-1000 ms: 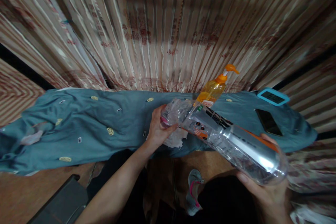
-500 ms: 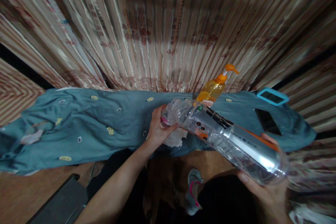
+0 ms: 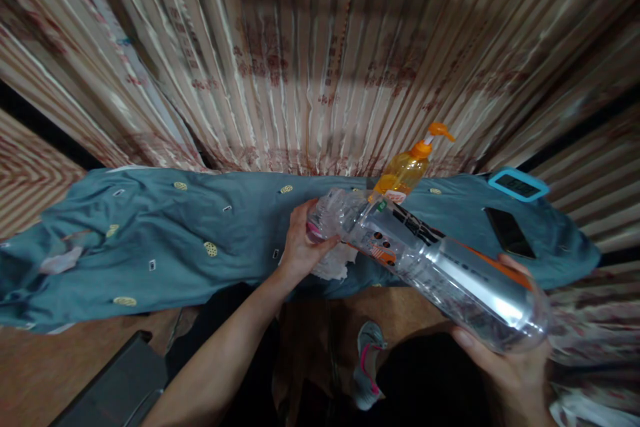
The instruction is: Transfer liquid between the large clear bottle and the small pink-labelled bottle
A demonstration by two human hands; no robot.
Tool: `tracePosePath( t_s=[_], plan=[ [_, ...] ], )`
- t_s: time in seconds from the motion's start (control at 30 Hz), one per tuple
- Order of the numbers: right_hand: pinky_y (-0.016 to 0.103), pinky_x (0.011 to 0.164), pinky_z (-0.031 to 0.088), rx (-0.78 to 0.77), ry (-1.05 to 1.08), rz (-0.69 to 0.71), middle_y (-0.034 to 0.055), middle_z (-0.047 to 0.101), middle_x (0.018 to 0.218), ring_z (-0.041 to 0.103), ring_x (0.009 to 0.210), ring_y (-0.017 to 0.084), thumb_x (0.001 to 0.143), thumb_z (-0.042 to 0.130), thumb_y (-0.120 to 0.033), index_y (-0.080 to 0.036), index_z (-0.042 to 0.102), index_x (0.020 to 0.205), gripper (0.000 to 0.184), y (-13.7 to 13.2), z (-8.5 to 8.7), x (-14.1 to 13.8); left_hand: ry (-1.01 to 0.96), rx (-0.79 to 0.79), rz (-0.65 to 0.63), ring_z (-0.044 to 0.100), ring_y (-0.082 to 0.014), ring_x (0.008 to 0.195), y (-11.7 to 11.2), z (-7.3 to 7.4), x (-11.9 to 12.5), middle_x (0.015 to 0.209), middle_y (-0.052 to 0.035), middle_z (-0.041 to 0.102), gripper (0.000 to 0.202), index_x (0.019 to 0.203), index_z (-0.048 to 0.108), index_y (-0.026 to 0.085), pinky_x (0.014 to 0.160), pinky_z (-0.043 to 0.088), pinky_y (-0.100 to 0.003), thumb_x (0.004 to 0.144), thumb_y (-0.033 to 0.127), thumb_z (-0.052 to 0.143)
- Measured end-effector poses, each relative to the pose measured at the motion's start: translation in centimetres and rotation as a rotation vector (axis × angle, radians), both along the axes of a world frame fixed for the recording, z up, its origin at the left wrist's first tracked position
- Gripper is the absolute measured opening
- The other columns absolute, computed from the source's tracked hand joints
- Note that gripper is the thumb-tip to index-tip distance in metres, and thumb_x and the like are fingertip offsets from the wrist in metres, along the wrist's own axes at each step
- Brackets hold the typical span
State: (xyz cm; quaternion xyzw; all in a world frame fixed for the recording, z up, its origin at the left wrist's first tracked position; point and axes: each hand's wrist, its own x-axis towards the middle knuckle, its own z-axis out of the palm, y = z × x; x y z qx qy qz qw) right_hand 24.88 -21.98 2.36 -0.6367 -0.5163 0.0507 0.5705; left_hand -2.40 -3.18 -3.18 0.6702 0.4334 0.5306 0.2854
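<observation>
A large clear plastic bottle (image 3: 480,280) with a silver and orange label slants across the front of the cloth-covered surface, its left end higher in the view. My right hand (image 3: 515,353) is wrapped round its wide lower-right end. My left hand (image 3: 303,243) closes on the crinkled clear plastic at the other end, where a bit of pink shows near the fingers. Whether that crinkled part is one piece with the bottle, I cannot tell. Crumpled white tissue (image 3: 334,263) lies just below it. Behind the bottle stands an orange pump bottle (image 3: 405,170), its base partly hidden.
Blue-green cloth (image 3: 175,233) covers the long narrow surface. At its right are a blue-framed digital clock (image 3: 519,184) and a black phone (image 3: 510,232); a whitish scrap (image 3: 61,260) lies far left. Curtains (image 3: 310,67) hang behind. A dark grey box-like object (image 3: 115,387) stands lower left.
</observation>
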Motion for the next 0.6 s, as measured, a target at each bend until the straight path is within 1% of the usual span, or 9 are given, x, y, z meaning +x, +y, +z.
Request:
tracePosePath(
  t_s=[0.07, 0.2, 0.33, 0.47, 0.53, 0.6],
  plan=[
    [0.085, 0.120, 0.029, 0.007, -0.004, 0.009, 0.0258, 0.055, 0.152, 0.051, 0.142, 0.056, 0.062, 0.096, -0.066, -0.014, 0.052, 0.160, 0.120, -0.10, -0.11, 0.02, 0.002, -0.006, 0.003, 0.068, -0.0324, 0.125, 0.01, -0.03, 0.02, 0.132, -0.0087, 0.070, 0.081, 0.139, 0.061, 0.024, 0.112, 0.057, -0.052, 0.068, 0.036, 0.099],
    [0.083, 0.121, 0.030, 0.014, -0.030, 0.020, 0.0249, 0.054, 0.154, 0.050, 0.144, 0.054, 0.066, 0.096, -0.061, -0.015, 0.052, 0.161, 0.114, -0.28, -0.34, 0.23, 0.000, -0.025, 0.002, 0.068, -0.0326, 0.126, 0.01, 0.07, 0.01, 0.132, -0.0085, 0.070, 0.082, 0.139, 0.061, 0.024, 0.111, 0.058, -0.051, 0.067, 0.035, 0.099],
    [0.081, 0.123, 0.030, -0.001, -0.017, 0.002, 0.0243, 0.054, 0.154, 0.051, 0.144, 0.053, 0.063, 0.096, -0.065, -0.015, 0.050, 0.161, 0.119, -0.26, -0.33, 0.32, -0.011, -0.032, -0.002, 0.069, -0.0333, 0.125, -0.03, 0.30, 0.03, 0.131, -0.0090, 0.071, 0.080, 0.136, 0.063, 0.023, 0.111, 0.058, -0.051, 0.066, 0.033, 0.099],
    [0.077, 0.125, 0.032, 0.015, -0.077, 0.000, 0.0228, 0.055, 0.153, 0.052, 0.143, 0.050, 0.068, 0.093, -0.066, -0.015, 0.052, 0.160, 0.113, -0.12, -0.24, 0.23, -0.012, -0.028, 0.002, 0.069, -0.0334, 0.127, -0.07, 0.39, 0.06, 0.132, -0.0089, 0.071, 0.081, 0.138, 0.062, 0.024, 0.113, 0.057, -0.051, 0.066, 0.033, 0.099],
    [0.077, 0.124, 0.032, 0.028, -0.095, -0.002, 0.0224, 0.056, 0.152, 0.052, 0.142, 0.051, 0.066, 0.095, -0.064, -0.016, 0.054, 0.158, 0.113, -0.11, -0.23, 0.26, -0.011, -0.027, -0.002, 0.069, -0.0331, 0.126, -0.07, 0.34, 0.05, 0.132, -0.0087, 0.071, 0.080, 0.138, 0.061, 0.024, 0.112, 0.057, -0.051, 0.067, 0.034, 0.098],
    [0.076, 0.123, 0.035, 0.015, -0.104, 0.004, 0.0220, 0.058, 0.151, 0.054, 0.141, 0.050, 0.064, 0.097, -0.062, -0.016, 0.057, 0.155, 0.110, -0.15, -0.22, 0.36, -0.010, -0.031, -0.003, 0.069, -0.0329, 0.127, -0.05, 0.26, 0.04, 0.133, -0.0085, 0.070, 0.080, 0.138, 0.061, 0.025, 0.113, 0.057, -0.051, 0.068, 0.035, 0.098]
  ],
)
